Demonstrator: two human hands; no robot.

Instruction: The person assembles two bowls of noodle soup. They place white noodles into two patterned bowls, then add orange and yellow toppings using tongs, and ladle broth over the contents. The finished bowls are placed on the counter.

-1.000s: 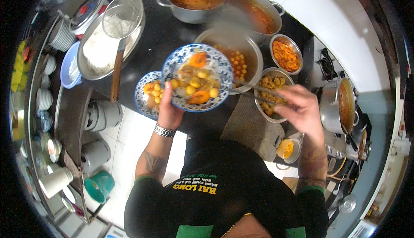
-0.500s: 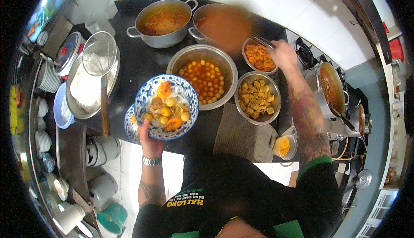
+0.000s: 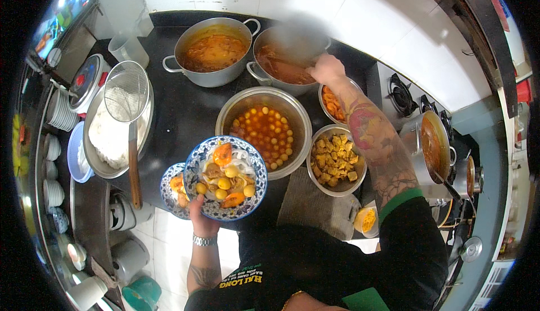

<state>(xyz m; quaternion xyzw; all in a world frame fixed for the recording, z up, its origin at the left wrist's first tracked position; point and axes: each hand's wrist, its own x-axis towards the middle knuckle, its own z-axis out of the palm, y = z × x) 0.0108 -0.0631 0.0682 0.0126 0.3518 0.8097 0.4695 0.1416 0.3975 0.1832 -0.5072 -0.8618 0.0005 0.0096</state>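
Observation:
My left hand (image 3: pixel 204 219) grips the rim of a blue-and-white patterned bowl (image 3: pixel 260 190), thumb over the edge. White noodles, small yellow eggs, meat and orange pieces lie in it. A second patterned bowl (image 3: pixel 167 189) is partly hidden behind it. At the back, my right hand (image 3: pixel 328 70) is closed on slim metal tongs, over the right rim of a pot (image 3: pixel 281 84) of reddish-brown broth. The tongs are mostly hidden by the hand, and steam blurs the pot's far side. Close by are a bowl of orange pieces (image 3: pixel 333 104) and a bowl of yellow cubes (image 3: pixel 337 162).
A wide steel bowl (image 3: pixel 304 121) of eggs in red broth stands mid-counter, another pot (image 3: pixel 216 78) behind it. At left, a strainer (image 3: pixel 128 91) lies across a basin (image 3: pixel 100 162) of white noodles. A stove with a pot (image 3: pixel 417 159) stands right; a grey cloth (image 3: pixel 298 201) lies near me.
My right hand has moved left from above the bowl of orange pieces to the broth pot, lowering the tongs. The held bowl has come slightly right and nearer. The view has tilted upward.

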